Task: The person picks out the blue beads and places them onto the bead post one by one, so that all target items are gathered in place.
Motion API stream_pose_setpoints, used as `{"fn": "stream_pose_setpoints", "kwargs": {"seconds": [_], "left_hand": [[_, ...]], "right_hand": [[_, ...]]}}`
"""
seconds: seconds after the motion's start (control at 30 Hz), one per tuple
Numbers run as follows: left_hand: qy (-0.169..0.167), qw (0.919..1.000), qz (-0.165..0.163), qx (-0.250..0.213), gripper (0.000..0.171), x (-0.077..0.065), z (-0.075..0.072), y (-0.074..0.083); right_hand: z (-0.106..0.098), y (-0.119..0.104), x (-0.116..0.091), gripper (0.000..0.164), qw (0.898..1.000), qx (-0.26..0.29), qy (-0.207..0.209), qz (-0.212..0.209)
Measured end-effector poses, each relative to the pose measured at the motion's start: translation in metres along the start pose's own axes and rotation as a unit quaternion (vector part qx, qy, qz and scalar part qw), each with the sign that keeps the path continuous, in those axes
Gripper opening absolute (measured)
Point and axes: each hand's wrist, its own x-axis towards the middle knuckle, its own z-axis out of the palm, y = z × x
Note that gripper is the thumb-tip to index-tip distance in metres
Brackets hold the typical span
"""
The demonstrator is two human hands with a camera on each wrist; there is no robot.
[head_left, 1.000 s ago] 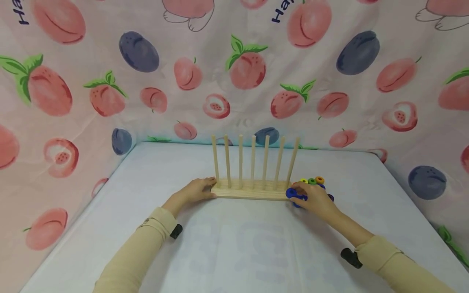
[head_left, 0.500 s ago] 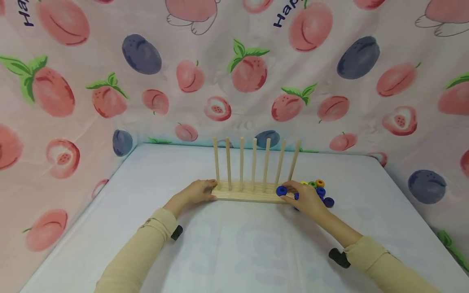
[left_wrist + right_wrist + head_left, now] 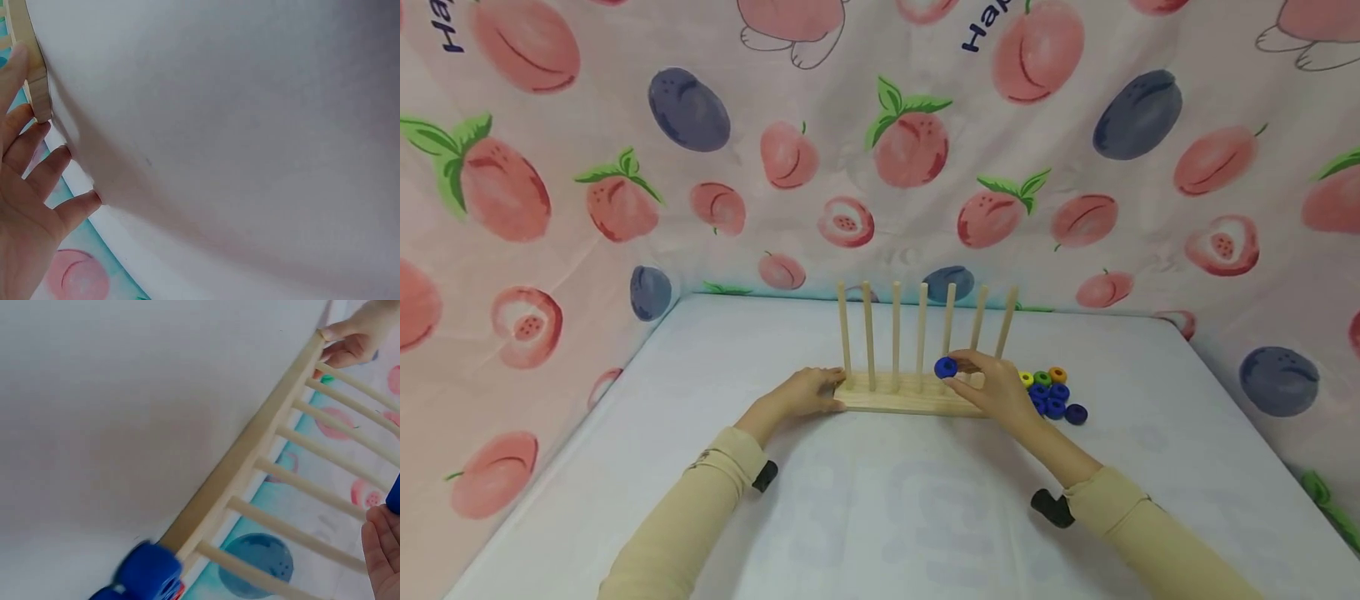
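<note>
A pale wooden peg stand (image 3: pixel 880 402) with a row of several upright pegs rests on the white table. My left hand (image 3: pixel 805 392) holds its left end, thumb on one side and fingertips on the other; the left wrist view shows this hand (image 3: pixel 28 206) at the corner of the base. Between thumb and fingers, my right hand (image 3: pixel 1000 392) pinches a blue ring-shaped bead (image 3: pixel 946 367) in front of the pegs, right of the middle. At the right edge of the right wrist view, the same bead (image 3: pixel 394 499) is only partly seen.
Beyond the stand's right end lie several loose beads: blue ones (image 3: pixel 1055 408), a yellow one (image 3: pixel 1026 380), a green one (image 3: pixel 1042 379), an orange one (image 3: pixel 1057 375) and a dark one (image 3: pixel 1077 414). A fruit-printed cloth (image 3: pixel 842 100) hangs behind the table.
My right hand has moved left and slightly up with the blue bead, from the stand's right end to in front of the pegs. My left hand stays on the stand.
</note>
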Motion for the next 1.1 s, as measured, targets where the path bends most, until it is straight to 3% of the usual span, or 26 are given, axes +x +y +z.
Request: {"fn": "stream_pose_setpoints", "kwargs": {"seconds": [0.23, 0.57, 0.97, 1.1], "left_hand": [[0.0, 0.9999, 0.008, -0.01, 0.06, 0.001, 0.001, 0.002], [0.008, 0.9998, 0.011, 0.014, 0.061, 0.0, 0.001, 0.0], [0.023, 0.9997, -0.002, -0.004, 0.064, 0.002, 0.0, 0.001], [0.017, 0.9997, 0.007, -0.017, 0.061, -0.001, 0.003, -0.002]], "right_hand": [[0.011, -0.006, 0.014, 0.032, 0.999, 0.032, 0.03, -0.018], [0.021, -0.023, 0.029, 0.035, 0.998, 0.05, 0.033, -0.019], [0.021, -0.044, 0.05, 0.035, 0.994, 0.048, 0.063, -0.069], [0.025, -0.05, 0.052, 0.034, 0.991, 0.068, 0.073, -0.085]]}}
